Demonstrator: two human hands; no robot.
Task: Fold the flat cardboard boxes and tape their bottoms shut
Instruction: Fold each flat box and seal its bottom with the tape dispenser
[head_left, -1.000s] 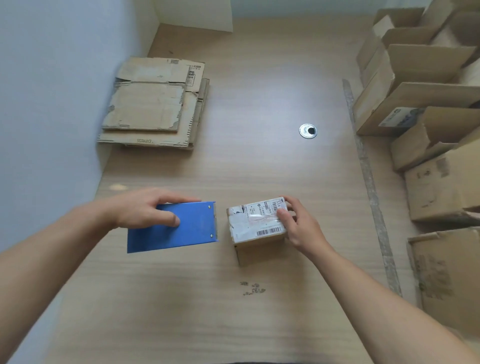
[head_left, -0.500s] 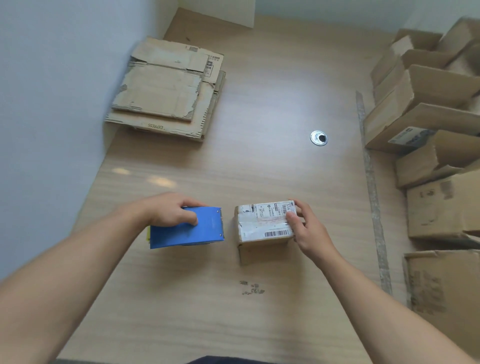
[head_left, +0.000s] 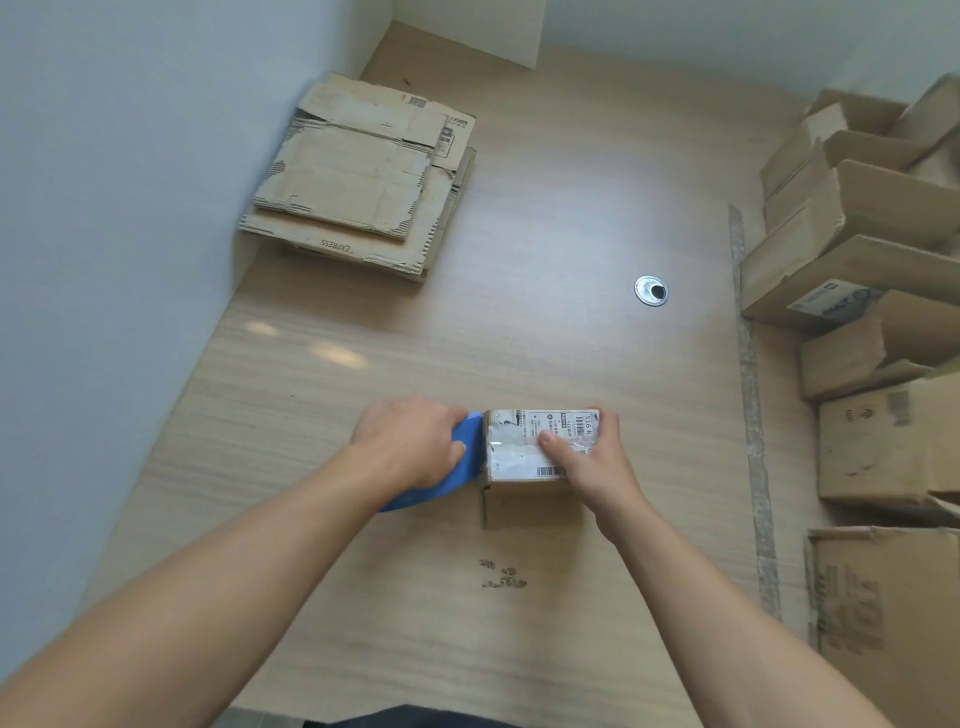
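A small folded cardboard box (head_left: 524, 506) stands on the wooden table (head_left: 545, 182), its upper face covered by white shipping labels. My right hand (head_left: 587, 462) grips the box's right end, thumb lying across the labels. My left hand (head_left: 415, 447) holds a blue tape dispenser (head_left: 462, 467), whose front edge touches the box's left side. A stack of flat cardboard boxes (head_left: 358, 182) lies at the far left by the wall.
Several folded boxes (head_left: 857, 260) are piled along the right side, with larger ones (head_left: 893, 447) nearer me. A round metal grommet (head_left: 651, 290) sits in the table. A strip of old tape (head_left: 753, 415) runs down the right. Small scraps (head_left: 501, 574) lie near the front.
My left hand has carried the blue dispenser rightward until it meets the box's left side. My right hand has slid further over the box top.
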